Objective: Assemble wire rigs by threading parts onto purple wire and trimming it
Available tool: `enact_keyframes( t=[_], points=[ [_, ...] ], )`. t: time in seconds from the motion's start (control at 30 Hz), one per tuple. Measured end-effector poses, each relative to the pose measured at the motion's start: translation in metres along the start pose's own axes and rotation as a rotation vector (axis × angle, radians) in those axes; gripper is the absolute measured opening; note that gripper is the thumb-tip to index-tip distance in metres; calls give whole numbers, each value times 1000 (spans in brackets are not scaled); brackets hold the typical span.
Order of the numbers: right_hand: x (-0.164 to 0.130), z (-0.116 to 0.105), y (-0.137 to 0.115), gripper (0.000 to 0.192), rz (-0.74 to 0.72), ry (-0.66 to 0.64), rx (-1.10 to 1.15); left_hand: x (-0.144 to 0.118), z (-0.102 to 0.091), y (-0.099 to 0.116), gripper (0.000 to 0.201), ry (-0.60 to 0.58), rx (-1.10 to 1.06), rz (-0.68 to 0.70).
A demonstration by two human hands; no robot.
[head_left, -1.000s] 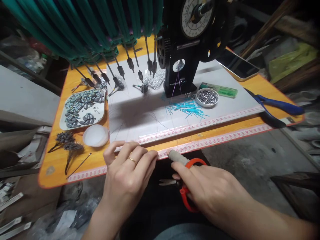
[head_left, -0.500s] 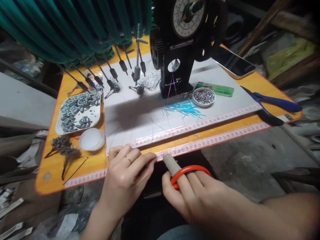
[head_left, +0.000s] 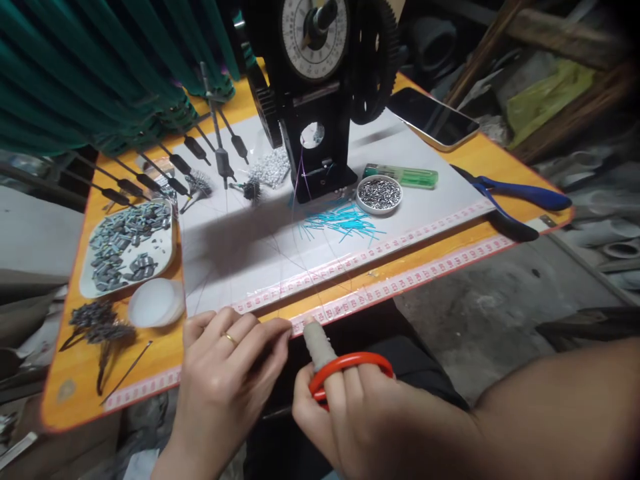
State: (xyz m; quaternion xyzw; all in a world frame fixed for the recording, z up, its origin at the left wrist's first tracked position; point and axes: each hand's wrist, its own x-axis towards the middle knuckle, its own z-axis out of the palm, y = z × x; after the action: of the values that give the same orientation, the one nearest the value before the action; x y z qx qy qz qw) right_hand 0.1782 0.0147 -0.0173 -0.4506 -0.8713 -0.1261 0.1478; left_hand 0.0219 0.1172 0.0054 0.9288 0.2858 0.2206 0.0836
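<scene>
My left hand [head_left: 230, 373], with a ring on one finger, rests at the table's front edge. Its thumb and forefinger pinch together; whatever lies between them is too small to make out. Just to the right, my right hand [head_left: 350, 407] has its fingers through the red handles of scissors [head_left: 353, 361]; the blades are hidden. A grey wrap [head_left: 319, 343] covers its outstretched forefinger, whose tip is by the pink measuring tape [head_left: 370, 297] along the edge. Fine threads [head_left: 280, 287] cross the white board [head_left: 240, 253] toward my hands.
A black geared device with a dial [head_left: 315, 40] stands behind a pile of blue strips [head_left: 343, 221]. Around it are a dish of small metal pieces [head_left: 379, 193], pliers [head_left: 525, 195], a phone [head_left: 434, 117], a tray of grey weights [head_left: 173, 250] and hanging bobbins [head_left: 223, 160].
The whole view has shifted, so the table and device appear further left. Both hands keep the same place at the table edge, the scissors still in my right hand.
</scene>
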Motion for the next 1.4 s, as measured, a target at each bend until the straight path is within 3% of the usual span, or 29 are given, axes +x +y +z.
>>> enact_keyframes(
  t=[0.13, 0.47, 0.63, 0.73, 0.8, 0.97, 1.03, 1.1, 1.23, 1.4],
  points=[
    [-7, 3, 0, 39, 105, 23, -28, 1, 1, 2, 12, 14, -10, -24],
    [-9, -1, 5, 38, 109, 23, -88, 4, 0, 6, 10, 16, 55, -51],
    [-12, -12, 19, 33, 112, -3, -25, 4, 0, 8, 9, 28, 95, -49],
    [-22, -15, 23, 30, 147, 46, 169, 0, 3, 10, 9, 67, 66, -58],
    [-31, -11, 18, 28, 210, 84, 405, -4, 7, 13, 11, 152, 12, -78],
    [-37, 8, -1, 51, 532, -10, 943, -15, 18, 25, 20, 361, -86, -136],
    [-31, 11, -1, 54, 631, -54, 1050, -19, 21, 30, 21, 387, -120, -166],
    [-25, 10, 2, 45, 678, -112, 1161, -22, 22, 34, 20, 403, -143, -199],
    [-19, 5, 6, 27, 704, -185, 1316, -27, 23, 38, 19, 415, -160, -236],
    [-18, 3, 3, 24, 725, -213, 1337, -29, 22, 40, 19, 423, -171, -255]
  ],
)
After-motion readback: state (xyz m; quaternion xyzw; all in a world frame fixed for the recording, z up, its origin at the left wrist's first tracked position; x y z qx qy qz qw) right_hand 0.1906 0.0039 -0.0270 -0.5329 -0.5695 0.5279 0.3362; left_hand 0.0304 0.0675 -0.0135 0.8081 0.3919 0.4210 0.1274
